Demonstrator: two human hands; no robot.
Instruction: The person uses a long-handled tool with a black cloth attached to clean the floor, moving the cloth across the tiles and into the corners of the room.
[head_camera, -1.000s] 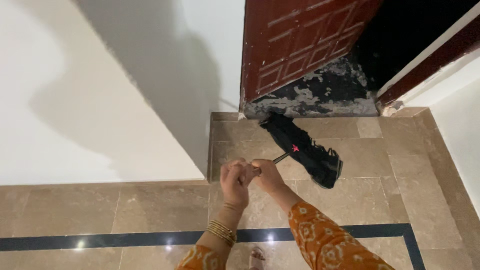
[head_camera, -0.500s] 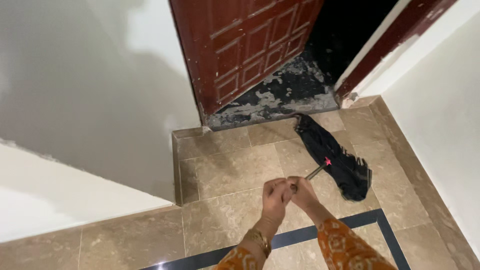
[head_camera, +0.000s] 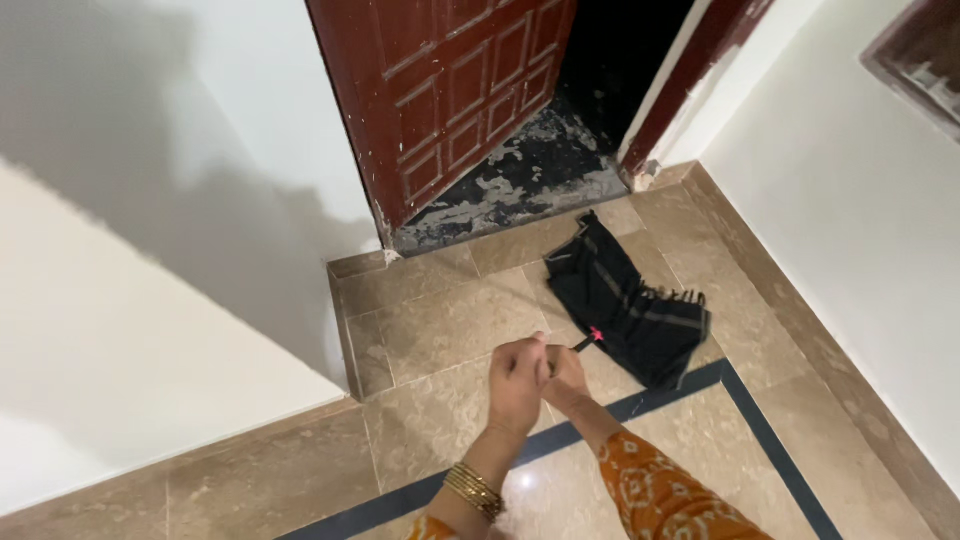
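Observation:
Both my hands are closed around the near end of a thin dark mop handle (head_camera: 580, 343). My left hand (head_camera: 518, 372) is in front and my right hand (head_camera: 567, 378) sits just behind it, touching. The handle runs away from me to a small pink fitting and a black cloth mop head (head_camera: 625, 300), which lies spread flat on the beige floor tiles near the doorway. My sleeves are orange with a pale pattern, and gold bangles circle my left wrist.
A dark red panelled door (head_camera: 440, 90) stands ajar over a worn black threshold (head_camera: 520, 185). White walls close in at the left (head_camera: 120, 330) and right (head_camera: 850, 230). A dark blue inlay strip (head_camera: 700, 378) crosses the glossy tiles near my hands.
The mop head has been drawn toward me and left, and now lies spread wider instead of in a narrow strip. My view has swung right, showing more of the right wall.

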